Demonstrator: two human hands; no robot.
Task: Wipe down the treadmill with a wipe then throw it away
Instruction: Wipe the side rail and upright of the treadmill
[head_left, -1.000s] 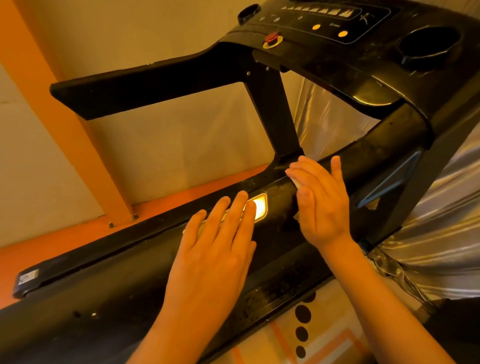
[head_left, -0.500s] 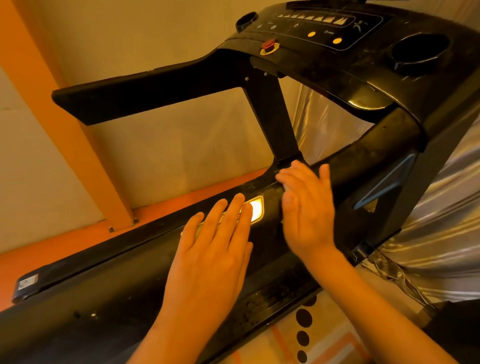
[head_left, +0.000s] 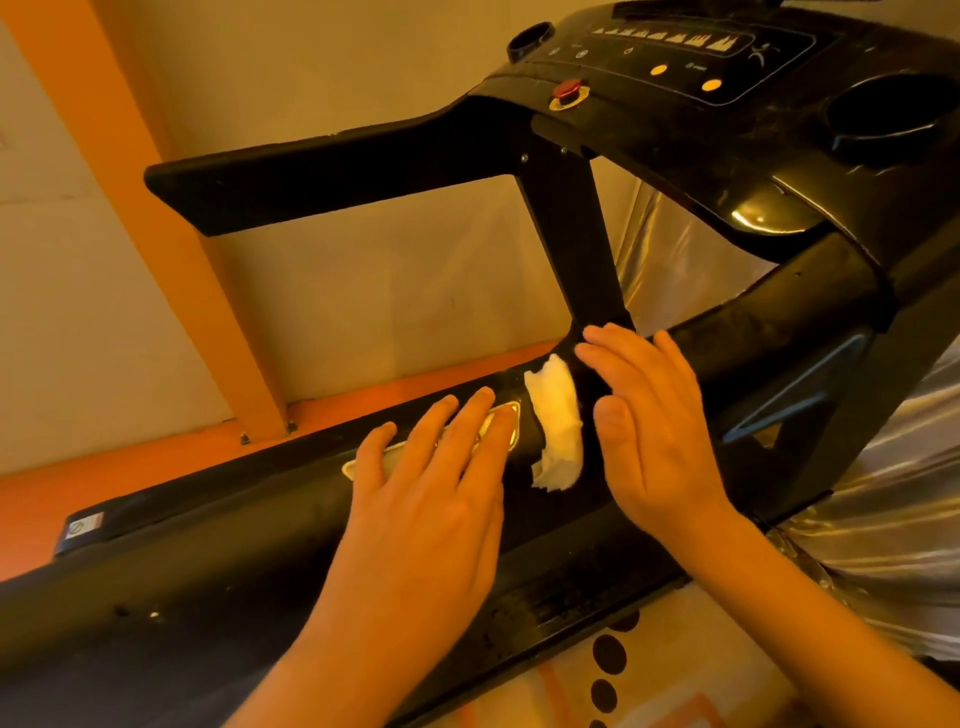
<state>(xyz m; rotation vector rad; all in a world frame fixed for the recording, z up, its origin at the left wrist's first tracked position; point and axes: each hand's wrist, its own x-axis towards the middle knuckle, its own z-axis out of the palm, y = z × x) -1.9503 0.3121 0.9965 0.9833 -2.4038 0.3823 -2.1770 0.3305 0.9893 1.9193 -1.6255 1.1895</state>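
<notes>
Wipe (head_left: 556, 415) loose on treadmill (head_left: 234, 561) rail, between left grip (head_left: 431, 499) and right grip (head_left: 654, 431), both spread flat.

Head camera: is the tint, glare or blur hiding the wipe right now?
Head view: heavy orange cast, yet the wipe reads pale and sharp against the black side rail; head view: glare on the console edge and the plate under the left hand; wide-angle bowing toward the edges.

Pale wall (head_left: 363, 312) far back, in warm yellow light. Slanting orange post (head_left: 228, 353) on the left, orange strip (head_left: 156, 457) low along it. Shiny silver sheet (head_left: 883, 519) on the right. Near, pale mat (head_left: 670, 670) with dark dots.
</notes>
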